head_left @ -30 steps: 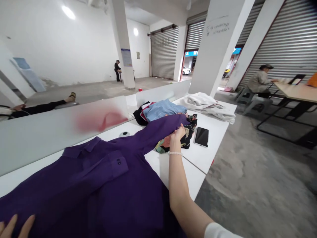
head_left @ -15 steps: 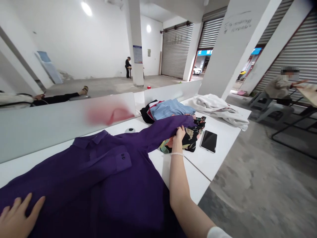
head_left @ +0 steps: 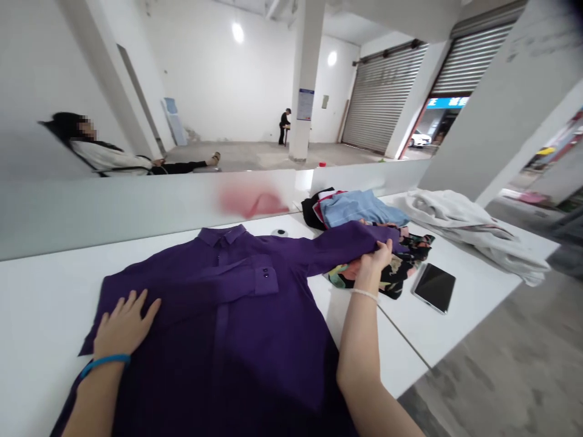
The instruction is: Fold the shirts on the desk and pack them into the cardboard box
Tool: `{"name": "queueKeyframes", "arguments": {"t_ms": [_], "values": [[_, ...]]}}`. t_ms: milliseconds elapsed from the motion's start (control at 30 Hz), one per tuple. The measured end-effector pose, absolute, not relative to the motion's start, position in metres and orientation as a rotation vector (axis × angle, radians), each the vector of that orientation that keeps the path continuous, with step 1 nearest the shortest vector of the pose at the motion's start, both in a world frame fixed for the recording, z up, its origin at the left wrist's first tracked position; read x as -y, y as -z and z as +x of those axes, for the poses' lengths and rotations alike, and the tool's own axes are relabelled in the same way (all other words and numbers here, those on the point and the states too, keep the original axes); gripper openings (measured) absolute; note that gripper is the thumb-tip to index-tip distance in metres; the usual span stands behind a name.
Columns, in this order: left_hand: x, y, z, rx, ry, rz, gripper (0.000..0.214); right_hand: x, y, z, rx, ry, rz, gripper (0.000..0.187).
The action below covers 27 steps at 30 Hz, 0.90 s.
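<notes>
A purple long-sleeved shirt [head_left: 264, 328] lies spread on the white table [head_left: 40, 297], collar away from me. One sleeve is folded across its chest, the buttoned cuff on top. Flat on the shirt's left side rests my left hand [head_left: 124, 321], fingers spread, a blue band at the wrist. My right hand [head_left: 378, 257] grips the other sleeve near its end and holds it out to the right. That sleeve passes over a black floral garment [head_left: 396, 276], whose far part it hides. Behind it sits a light blue folded garment [head_left: 364, 208] on darker cloth.
A black-screened tablet [head_left: 435, 287] lies right of the floral garment. White cloth [head_left: 469, 224] is heaped at the far right. A frosted divider [head_left: 113, 206] runs along the table's back. Beyond it, one person [head_left: 113, 158] reclines and another [head_left: 284, 126] stands.
The view has swung left, so the scene sits further right. My left hand stays flat on the shirt, now fully visible. My right hand still grips the sleeve, its end a little raised.
</notes>
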<state>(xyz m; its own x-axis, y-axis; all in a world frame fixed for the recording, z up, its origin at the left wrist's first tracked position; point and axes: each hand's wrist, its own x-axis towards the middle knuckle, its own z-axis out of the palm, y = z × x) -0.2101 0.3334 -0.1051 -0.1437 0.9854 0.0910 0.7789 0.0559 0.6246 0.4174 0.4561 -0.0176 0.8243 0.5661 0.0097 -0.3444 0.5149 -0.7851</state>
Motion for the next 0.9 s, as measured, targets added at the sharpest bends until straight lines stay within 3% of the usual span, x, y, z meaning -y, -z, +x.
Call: {"name": "queueKeyframes", "arguments": {"t_ms": [100,200,367,500,633,767,900], "values": [[-0.322,0.078,-0.174,-2.495,-0.721,1.707,0.064,-0.457,0.003,0.405,0.315,-0.559,-0.862,0.056],[-0.314,0.051,-0.146,-2.525,-0.919,1.663,0.05,-0.465,-0.018,0.375,0.472,-0.499,-0.85,0.061],[-0.315,0.023,-0.124,-1.803,-1.796,1.147,0.039,-0.453,-0.06,0.265,1.055,-0.4,-0.798,0.058],[-0.315,0.027,-0.127,-1.162,-1.755,0.554,0.051,-0.401,-0.066,0.163,2.05,-0.389,-0.672,0.047],[-0.309,0.033,-0.139,-0.893,-1.759,0.338,0.059,-0.366,-0.041,0.11,2.954,-0.468,-0.495,0.046],[-0.307,0.03,-0.141,-0.91,-1.779,0.173,0.043,-0.377,-0.021,0.107,2.832,-0.312,-0.688,0.038],[-0.309,0.029,-0.139,-0.95,-1.76,0.185,0.025,-0.401,0.002,0.124,2.551,-0.064,-1.129,0.047]]}}
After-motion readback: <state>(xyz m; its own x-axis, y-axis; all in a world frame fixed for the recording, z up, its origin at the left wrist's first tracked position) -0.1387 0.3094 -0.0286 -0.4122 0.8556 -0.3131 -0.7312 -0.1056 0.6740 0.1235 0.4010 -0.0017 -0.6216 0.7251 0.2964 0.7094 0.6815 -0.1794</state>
